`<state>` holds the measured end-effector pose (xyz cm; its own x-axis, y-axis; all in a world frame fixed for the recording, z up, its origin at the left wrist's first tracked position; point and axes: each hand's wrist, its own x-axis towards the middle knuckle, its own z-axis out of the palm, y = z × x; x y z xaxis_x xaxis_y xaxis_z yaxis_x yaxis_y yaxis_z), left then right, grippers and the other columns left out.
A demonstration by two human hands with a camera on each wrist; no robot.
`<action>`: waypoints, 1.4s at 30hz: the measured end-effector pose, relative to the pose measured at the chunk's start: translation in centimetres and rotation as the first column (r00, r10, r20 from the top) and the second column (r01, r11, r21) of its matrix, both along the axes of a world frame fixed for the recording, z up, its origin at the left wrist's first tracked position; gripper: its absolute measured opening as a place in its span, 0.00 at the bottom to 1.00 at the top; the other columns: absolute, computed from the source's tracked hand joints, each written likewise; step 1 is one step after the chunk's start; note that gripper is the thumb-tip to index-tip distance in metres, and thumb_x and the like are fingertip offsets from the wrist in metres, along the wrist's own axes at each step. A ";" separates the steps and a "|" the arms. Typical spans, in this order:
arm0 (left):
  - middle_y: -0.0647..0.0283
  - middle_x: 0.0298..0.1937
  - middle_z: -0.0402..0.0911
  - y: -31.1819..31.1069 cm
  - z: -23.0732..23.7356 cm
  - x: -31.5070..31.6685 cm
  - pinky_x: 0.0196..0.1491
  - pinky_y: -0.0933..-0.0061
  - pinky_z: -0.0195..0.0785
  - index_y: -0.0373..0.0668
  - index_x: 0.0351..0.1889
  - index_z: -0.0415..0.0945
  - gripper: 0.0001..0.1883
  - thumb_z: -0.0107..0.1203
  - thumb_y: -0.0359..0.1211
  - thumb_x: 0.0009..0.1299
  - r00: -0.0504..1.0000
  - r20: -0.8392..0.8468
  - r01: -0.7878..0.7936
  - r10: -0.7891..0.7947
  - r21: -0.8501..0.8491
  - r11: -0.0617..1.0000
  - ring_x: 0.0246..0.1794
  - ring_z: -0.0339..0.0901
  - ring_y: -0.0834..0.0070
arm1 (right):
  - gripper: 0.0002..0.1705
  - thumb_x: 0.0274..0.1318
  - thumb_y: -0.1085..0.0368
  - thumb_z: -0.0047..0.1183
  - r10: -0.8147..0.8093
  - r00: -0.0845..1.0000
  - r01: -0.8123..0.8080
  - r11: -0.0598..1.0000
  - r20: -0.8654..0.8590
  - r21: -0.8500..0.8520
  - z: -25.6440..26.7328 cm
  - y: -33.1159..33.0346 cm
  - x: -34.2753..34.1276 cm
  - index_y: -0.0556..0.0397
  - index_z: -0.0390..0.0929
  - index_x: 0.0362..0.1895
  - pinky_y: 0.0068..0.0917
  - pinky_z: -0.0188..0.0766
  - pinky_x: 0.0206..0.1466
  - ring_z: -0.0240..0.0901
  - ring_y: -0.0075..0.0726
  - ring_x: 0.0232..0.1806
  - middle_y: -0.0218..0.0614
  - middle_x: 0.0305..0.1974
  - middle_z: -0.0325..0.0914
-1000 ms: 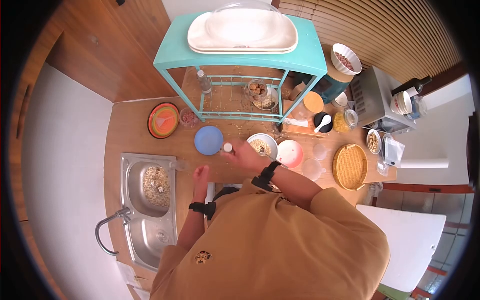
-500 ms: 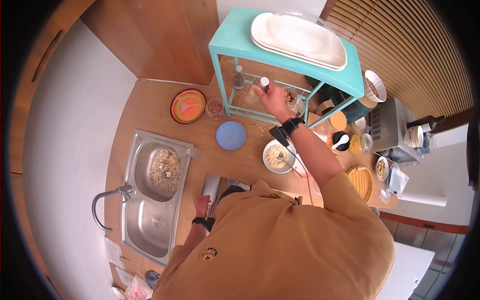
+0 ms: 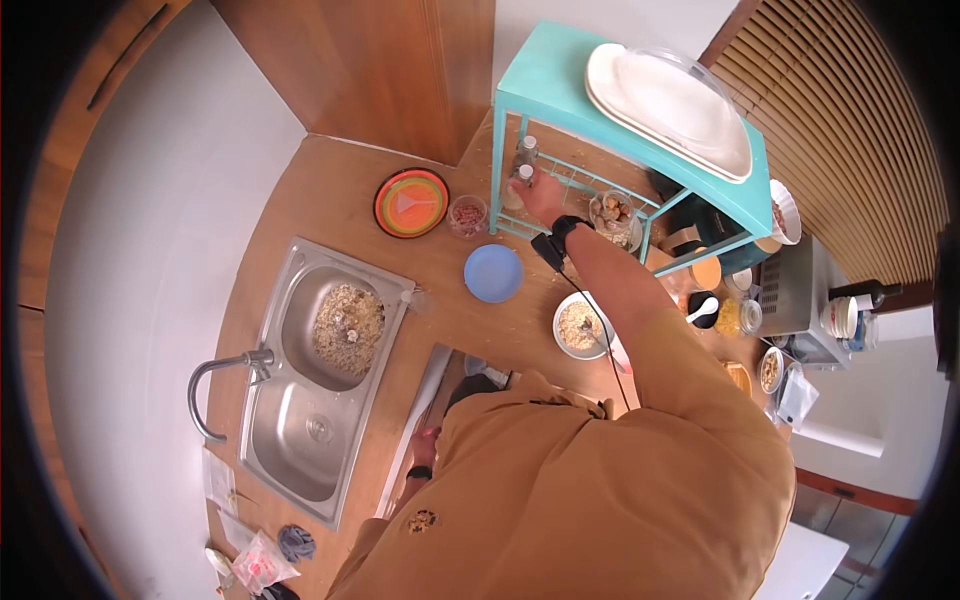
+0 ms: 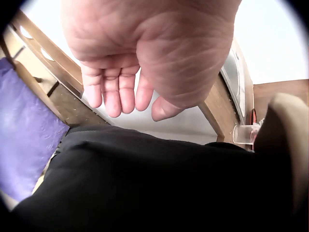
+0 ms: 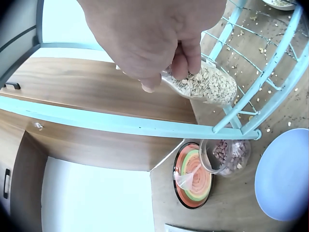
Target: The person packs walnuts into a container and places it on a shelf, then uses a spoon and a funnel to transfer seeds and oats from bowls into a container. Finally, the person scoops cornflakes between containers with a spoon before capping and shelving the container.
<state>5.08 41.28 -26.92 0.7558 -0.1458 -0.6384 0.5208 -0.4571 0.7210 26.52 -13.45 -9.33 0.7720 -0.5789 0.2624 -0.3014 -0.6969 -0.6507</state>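
Note:
With my right hand (image 3: 545, 198) I grip a clear bottle of oats (image 5: 212, 87), its white cap (image 3: 525, 173) showing above the fingers in the head view. The bottle is inside the left end of the turquoise rack (image 3: 548, 62), beside a second capped bottle (image 3: 527, 148). In the right wrist view its oat-filled base is close to the rack's wire rail (image 5: 241, 92). My left hand (image 4: 149, 58) hangs low by my body near an open drawer (image 3: 410, 430), fingers loosely bent and holding nothing.
A blue plate (image 3: 493, 273), a jar of pinkish nuts or beans (image 5: 227, 164) and an orange-green plate (image 3: 410, 185) with a funnel stand before the rack. Nearby are a bowl of oats (image 3: 582, 328) and a sink (image 3: 300, 395) with oats in one basin. Walnuts (image 3: 610, 210) sit inside the rack.
My right hand has carried the bottle from the counter by the oat bowl up into the rack's left end. The left hand has dropped down beside my body, and the head view has turned.

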 end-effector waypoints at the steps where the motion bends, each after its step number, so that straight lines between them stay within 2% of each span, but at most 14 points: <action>1: 0.61 0.29 0.82 0.1 0.3 -0.1 0.38 0.72 0.70 0.33 0.33 0.81 0.12 0.59 0.34 0.59 1.000 -0.003 -0.005 0.005 0.002 1.000 0.30 0.77 0.73 | 0.24 0.48 0.48 0.60 -0.003 1.000 0.003 1.000 -0.010 0.026 -0.3 0.0 0.3 0.53 0.75 0.41 0.45 0.70 0.32 0.75 0.57 0.30 0.51 0.26 0.77; 4: 0.60 0.31 0.83 0.6 0.8 -0.9 0.39 0.73 0.70 0.33 0.33 0.81 0.12 0.59 0.35 0.59 0.999 -0.014 -0.050 0.050 0.009 0.999 0.31 0.78 0.74 | 0.24 0.49 0.49 0.60 0.015 1.000 -0.015 1.000 -0.020 0.006 -1.2 -0.1 0.7 0.53 0.75 0.42 0.45 0.70 0.32 0.75 0.57 0.31 0.50 0.27 0.78; 10: 0.60 0.32 0.84 2.3 -0.2 -1.9 0.39 0.72 0.71 0.31 0.35 0.81 0.14 0.60 0.34 0.59 1.000 -0.021 -0.010 0.012 0.100 0.995 0.32 0.79 0.74 | 0.24 0.49 0.48 0.59 0.020 0.999 -0.020 1.000 0.026 0.018 -3.2 -0.7 1.3 0.53 0.76 0.42 0.45 0.71 0.32 0.77 0.53 0.30 0.47 0.25 0.79; 13: 0.59 0.32 0.84 2.8 -0.4 -2.0 0.39 0.73 0.71 0.31 0.34 0.81 0.14 0.59 0.35 0.59 1.000 -0.018 0.008 -0.006 0.115 0.993 0.32 0.79 0.75 | 0.25 0.49 0.47 0.59 -0.009 0.999 0.008 1.000 -0.034 -0.019 -3.2 -0.8 1.3 0.54 0.76 0.41 0.44 0.71 0.33 0.77 0.52 0.29 0.46 0.25 0.79; 16: 0.58 0.29 0.83 2.4 0.3 -1.3 0.37 0.74 0.70 0.31 0.32 0.81 0.14 0.58 0.36 0.60 0.995 0.069 0.061 -0.071 0.145 0.988 0.31 0.78 0.76 | 0.26 0.48 0.46 0.59 -0.004 0.998 0.002 1.000 -0.058 -0.026 -2.4 -0.7 1.0 0.54 0.76 0.40 0.43 0.72 0.34 0.77 0.52 0.30 0.46 0.25 0.79; 18: 0.59 0.26 0.82 1.7 1.5 -0.7 0.35 0.74 0.69 0.32 0.28 0.80 0.14 0.57 0.37 0.60 0.997 0.047 0.061 -0.065 0.074 0.995 0.28 0.77 0.77 | 0.26 0.48 0.45 0.60 -0.005 0.998 0.003 1.000 -0.063 -0.027 -2.1 -0.6 0.9 0.54 0.76 0.40 0.43 0.72 0.34 0.77 0.52 0.31 0.46 0.26 0.79; 22: 0.62 0.25 0.81 1.1 1.7 0.0 0.34 0.74 0.68 0.32 0.27 0.79 0.13 0.57 0.36 0.60 0.999 0.021 0.038 -0.039 0.051 0.998 0.27 0.75 0.78 | 0.29 0.46 0.44 0.60 -0.028 0.995 0.026 0.999 -0.091 -0.025 -1.7 -0.4 0.8 0.55 0.76 0.42 0.44 0.71 0.35 0.77 0.53 0.32 0.47 0.27 0.79; 24: 0.62 0.27 0.81 0.8 1.9 0.2 0.35 0.75 0.68 0.32 0.29 0.79 0.13 0.58 0.36 0.60 1.000 -0.003 -0.022 0.022 -0.058 0.998 0.28 0.75 0.78 | 0.29 0.46 0.44 0.60 -0.028 0.997 0.027 1.000 -0.074 -0.011 -1.8 -0.5 0.8 0.55 0.76 0.42 0.44 0.71 0.35 0.77 0.53 0.32 0.47 0.27 0.79; 27: 0.63 0.29 0.81 0.7 2.0 0.3 0.35 0.75 0.68 0.32 0.33 0.79 0.13 0.58 0.36 0.60 0.998 -0.061 -0.032 0.028 -0.067 0.997 0.29 0.76 0.77 | 0.30 0.45 0.43 0.60 -0.019 0.998 0.019 1.000 -0.055 0.008 -2.2 -0.9 0.7 0.55 0.76 0.43 0.44 0.71 0.35 0.77 0.53 0.32 0.47 0.27 0.79; 31: 0.63 0.29 0.81 1.0 0.9 0.4 0.35 0.75 0.68 0.32 0.35 0.79 0.15 0.59 0.37 0.60 0.999 -0.047 -0.014 0.011 -0.064 0.998 0.29 0.75 0.77 | 0.31 0.44 0.43 0.61 0.009 0.999 -0.008 1.000 -0.047 0.029 -2.1 -1.1 0.5 0.56 0.75 0.43 0.43 0.71 0.35 0.77 0.52 0.32 0.48 0.28 0.79; 33: 0.64 0.29 0.81 1.1 0.3 0.5 0.35 0.76 0.68 0.33 0.34 0.80 0.16 0.60 0.39 0.59 0.994 -0.110 -0.007 0.012 0.050 0.999 0.29 0.75 0.77 | 0.31 0.44 0.43 0.61 0.000 0.998 0.002 0.999 -0.060 0.041 -1.7 -1.0 0.4 0.56 0.75 0.43 0.43 0.71 0.36 0.77 0.53 0.33 0.48 0.29 0.79; 38: 0.66 0.27 0.80 1.2 -1.1 0.5 0.32 0.75 0.66 0.35 0.31 0.80 0.14 0.60 0.39 0.58 0.999 -0.049 -0.011 0.009 -0.033 0.999 0.27 0.74 0.78 | 0.30 0.44 0.44 0.61 -0.001 1.000 0.001 1.000 -0.026 0.012 -1.8 -0.9 0.4 0.55 0.75 0.43 0.43 0.71 0.36 0.77 0.52 0.33 0.48 0.29 0.79; 40: 0.67 0.25 0.79 1.4 -1.6 0.8 0.31 0.75 0.65 0.35 0.29 0.80 0.13 0.60 0.38 0.58 0.999 -0.046 -0.025 0.023 -0.039 0.999 0.26 0.73 0.79 | 0.33 0.43 0.42 0.61 0.004 0.994 -0.001 1.000 -0.109 0.025 -1.0 -0.8 0.3 0.55 0.76 0.44 0.42 0.72 0.40 0.77 0.51 0.37 0.49 0.32 0.80; 42: 0.68 0.24 0.78 1.7 -2.2 1.1 0.28 0.75 0.62 0.37 0.25 0.78 0.11 0.59 0.36 0.58 0.996 -0.087 0.033 -0.033 -0.005 0.999 0.24 0.70 0.81 | 0.36 0.41 0.41 0.62 -0.011 0.989 0.020 0.998 -0.146 0.066 0.8 -0.5 -0.6 0.56 0.75 0.47 0.41 0.72 0.43 0.77 0.51 0.40 0.50 0.35 0.80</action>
